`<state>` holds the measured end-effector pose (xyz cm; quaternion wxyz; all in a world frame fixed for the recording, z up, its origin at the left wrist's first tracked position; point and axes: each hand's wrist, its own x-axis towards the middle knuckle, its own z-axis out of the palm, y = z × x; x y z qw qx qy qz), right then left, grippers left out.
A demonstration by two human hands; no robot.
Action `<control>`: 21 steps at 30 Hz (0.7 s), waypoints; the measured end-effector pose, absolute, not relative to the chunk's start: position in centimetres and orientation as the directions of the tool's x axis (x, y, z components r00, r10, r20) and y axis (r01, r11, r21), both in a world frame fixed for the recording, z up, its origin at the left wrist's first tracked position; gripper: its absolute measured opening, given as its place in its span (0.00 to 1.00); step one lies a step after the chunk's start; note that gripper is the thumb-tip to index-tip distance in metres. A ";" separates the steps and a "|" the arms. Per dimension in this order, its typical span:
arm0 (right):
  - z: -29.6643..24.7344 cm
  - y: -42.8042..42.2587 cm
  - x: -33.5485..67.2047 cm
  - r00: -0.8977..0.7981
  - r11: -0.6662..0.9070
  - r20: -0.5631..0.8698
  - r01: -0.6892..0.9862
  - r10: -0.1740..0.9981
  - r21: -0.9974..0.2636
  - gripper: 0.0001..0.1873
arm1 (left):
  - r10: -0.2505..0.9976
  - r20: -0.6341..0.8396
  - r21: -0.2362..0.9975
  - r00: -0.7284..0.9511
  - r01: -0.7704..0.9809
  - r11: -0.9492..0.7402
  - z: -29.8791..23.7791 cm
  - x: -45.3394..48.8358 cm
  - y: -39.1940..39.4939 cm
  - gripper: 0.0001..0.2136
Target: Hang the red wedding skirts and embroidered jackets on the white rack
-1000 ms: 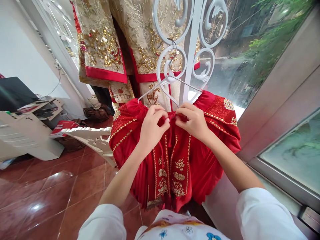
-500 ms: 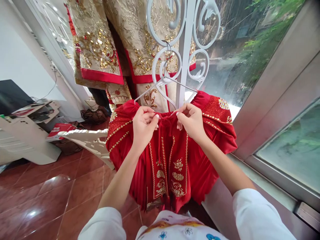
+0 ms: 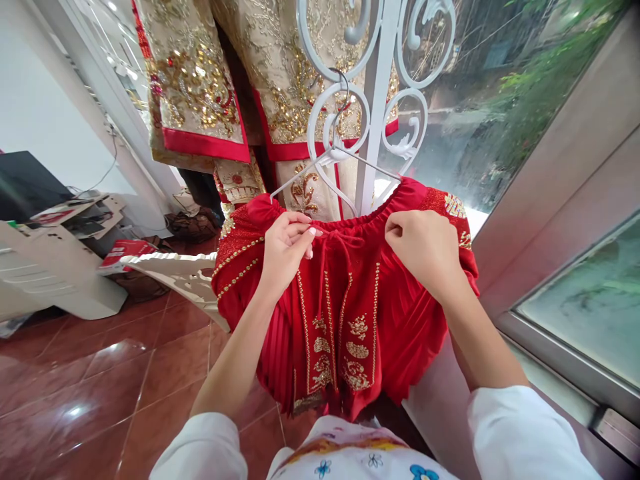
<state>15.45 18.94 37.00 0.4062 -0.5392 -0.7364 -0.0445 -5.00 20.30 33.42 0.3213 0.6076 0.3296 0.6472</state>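
By the window (image 3: 450, 147): red skirt (image 3: 410, 333), slung on a thin wire hanger (image 3: 301, 175) directly in front of the person.
Hanger: hook up among the rings of a white scrollwork stand (image 3: 377, 93); both ends tucked into the skirt's top.
Waistband (image 3: 373, 217): gathered, puffed out at either end.
Drawstring (image 3: 336, 235): red, tied in a bow at front centre; one tail hangs straight down.
Left hand (image 3: 287, 250): thumb and forefinger pinched on the drawstring just left of the bow, other fingers curled.
Right hand (image 3: 425, 247): drawn into a loose fist at the waistband's right side, apart from the bow; fingertips hidden, cannot tell whether cloth is gripped.
Skirt front: gold beaded lines and motifs, pleats to the sides.
Behind: cream-and-gold garments (image 3: 205, 93), sequined, red-bordered.
Left of skirt: carved white panel (image 3: 173, 270); farther off, white desk (image 3: 65, 267), dark screen (image 3: 33, 187), red box (image 3: 125, 252).
Floor (image 3: 170, 360): glossy reddish-brown tiles, catching light.
Sleeves (image 3: 200, 447): white, forearms bare.
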 end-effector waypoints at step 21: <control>34.7 20.1 13.8 -0.232 0.294 0.320 -0.142 0.918 -0.945 0.10 | 0.825 0.565 0.825 -0.026 0.061 -0.562 33.5 -5.7 19.6 0.07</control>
